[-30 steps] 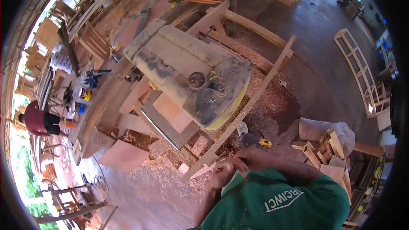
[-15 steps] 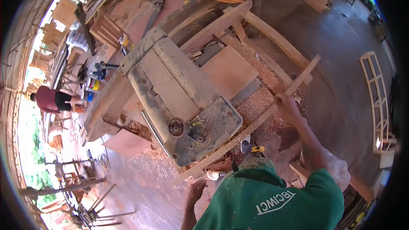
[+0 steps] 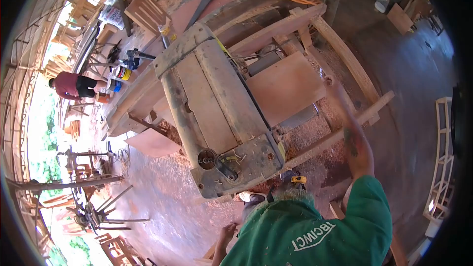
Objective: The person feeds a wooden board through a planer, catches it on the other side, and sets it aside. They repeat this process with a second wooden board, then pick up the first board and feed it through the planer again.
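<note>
In the head view, our right hand (image 3: pixel 331 84) is stretched out right of centre, at the right edge of the flat board (image 3: pixel 283 88) that lies beside the dusty machine (image 3: pixel 217 103) in mid-frame. The hand is blurred, so we cannot tell whether its fingers are closed on that edge or only touch it. Our left hand (image 3: pixel 226 230) hangs low at bottom centre (too small and shaded to say whether it is open or closed), with nothing in it that we can make out. Our forearm crosses a long wooden strip (image 3: pixel 340 135) slanting over sawdust (image 3: pixel 303 140). We judge the board stiff, thin and fairly light, but dusty and apt to slip. It is best gripped by its free right edge, ideally with both hands. A person in red (image 3: pixel 66 84) bends at the left edge.
</note>
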Motion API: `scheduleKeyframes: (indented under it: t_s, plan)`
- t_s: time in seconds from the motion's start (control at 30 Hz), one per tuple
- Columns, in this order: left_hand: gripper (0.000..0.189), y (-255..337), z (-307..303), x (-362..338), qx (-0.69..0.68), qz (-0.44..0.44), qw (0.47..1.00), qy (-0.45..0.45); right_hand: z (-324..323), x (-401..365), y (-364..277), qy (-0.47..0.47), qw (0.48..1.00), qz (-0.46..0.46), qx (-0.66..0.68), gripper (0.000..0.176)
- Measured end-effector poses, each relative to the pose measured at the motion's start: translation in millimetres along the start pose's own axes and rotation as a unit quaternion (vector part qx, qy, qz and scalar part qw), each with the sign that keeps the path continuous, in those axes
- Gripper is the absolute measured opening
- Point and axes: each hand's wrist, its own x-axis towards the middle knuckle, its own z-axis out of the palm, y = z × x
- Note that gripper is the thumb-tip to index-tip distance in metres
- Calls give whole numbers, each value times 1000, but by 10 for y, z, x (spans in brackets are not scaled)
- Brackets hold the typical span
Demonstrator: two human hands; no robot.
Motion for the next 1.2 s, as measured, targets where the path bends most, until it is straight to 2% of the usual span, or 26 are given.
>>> scheduleKeyframes:
  t_s: [0.07,0.17,0.2,0.27,0.3,0.37,0.4,0.5,0.53,0.57,0.63,0.77,0.8,0.83,0.87,0.93,1.0,1.13,1.2]
  plan:
    - [34,-70,7,-11,8,-12,1000,-1,64,215,141,3,1000,14,-1,29]
    - [36,211,104,-176,17,-43,999,27,157,503,318,29,998,29,-51,37]
    - [36,95,126,-133,15,-46,998,30,174,574,337,23,997,38,-64,42]
    - [37,-221,172,-67,111,79,991,7,228,747,441,6,996,41,-83,49]
    - [37,-247,204,-84,109,77,991,11,264,827,486,-6,995,36,-90,51]
    - [38,-281,270,-107,-15,-121,992,30,277,980,555,-36,991,66,-107,55]
    - [38,-300,275,-135,-16,-124,992,34,288,1026,562,-62,985,98,-127,58]
    - [35,-400,251,-253,108,39,993,-24,330,1183,741,-70,985,92,-131,64]
    - [30,-429,218,-244,155,77,984,-52,350,1218,799,-74,984,93,-131,64]
    - [30,-436,215,-272,155,73,984,-52,298,1233,763,-76,983,94,-140,65]
    - [27,-435,205,-306,269,168,947,-56,169,1256,627,-80,981,98,-150,67]
    - [29,-46,150,-406,228,154,960,-55,46,1326,651,-92,981,99,-141,71]
    - [31,93,182,-400,90,-5,996,-24,31,1352,668,-88,983,93,-128,72]
    - [33,191,210,-380,-53,-164,985,9,21,1366,684,-89,983,93,-129,72]
    - [33,238,213,-351,-54,-164,985,9,-18,1361,657,-93,987,72,-111,72]
    - [38,297,209,-321,-144,-207,967,26,-9,1423,709,-98,989,50,-94,73]
    - [37,247,214,-259,-138,-207,968,31,40,1506,841,-79,982,108,-137,74]
    - [36,200,180,-219,-139,-203,969,27,-26,1545,907,-82,982,126,-116,74]
    - [36,273,174,-228,-144,-207,967,27,-48,1606,976,-61,983,103,-137,74]
